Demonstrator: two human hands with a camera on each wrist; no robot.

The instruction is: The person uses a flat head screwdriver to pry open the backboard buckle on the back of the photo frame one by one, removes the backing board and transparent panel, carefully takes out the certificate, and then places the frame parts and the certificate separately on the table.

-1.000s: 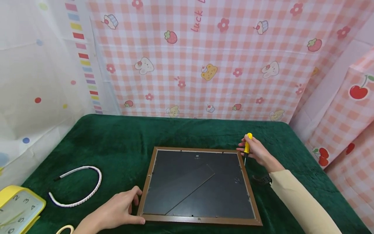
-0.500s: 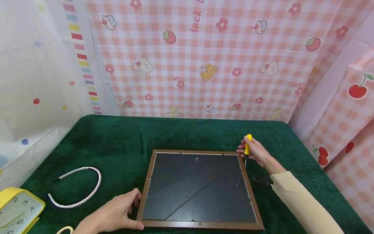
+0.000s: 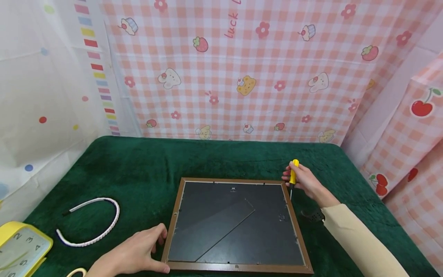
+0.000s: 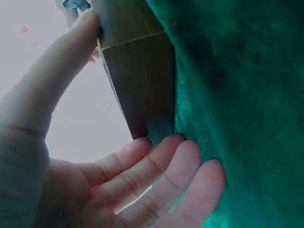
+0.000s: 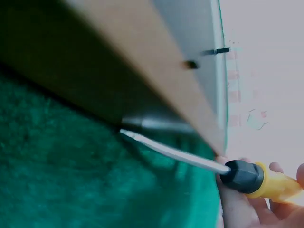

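Observation:
A brown picture frame (image 3: 235, 265) lies face down on the dark green cloth, its black backing board (image 3: 214, 211) and diagonal stand leg up. At its near left corner rests my left hand (image 3: 135, 248), thumb on the corner and fingertips against the left side. The left wrist view shows those fingers (image 4: 171, 166) gently bent along the frame's side wall. Beside the far right corner, my right hand (image 3: 304, 181) grips a yellow-handled screwdriver (image 3: 293, 173), shaft down. Its tip meets the foot of the frame's outer side, near the cloth, in the right wrist view.
A white headband (image 3: 115, 219) lies on the cloth at the left. Closer in stand a yellow clock (image 3: 24, 250) and part of a cream-coloured loop (image 3: 77, 272). Pink checked curtain (image 3: 221, 69) hangs behind the table.
The picture frame has shifted slightly toward me since the earliest frame, then stayed almost still. Both hands keep nearly the same places, and the screwdriver remains in the right hand.

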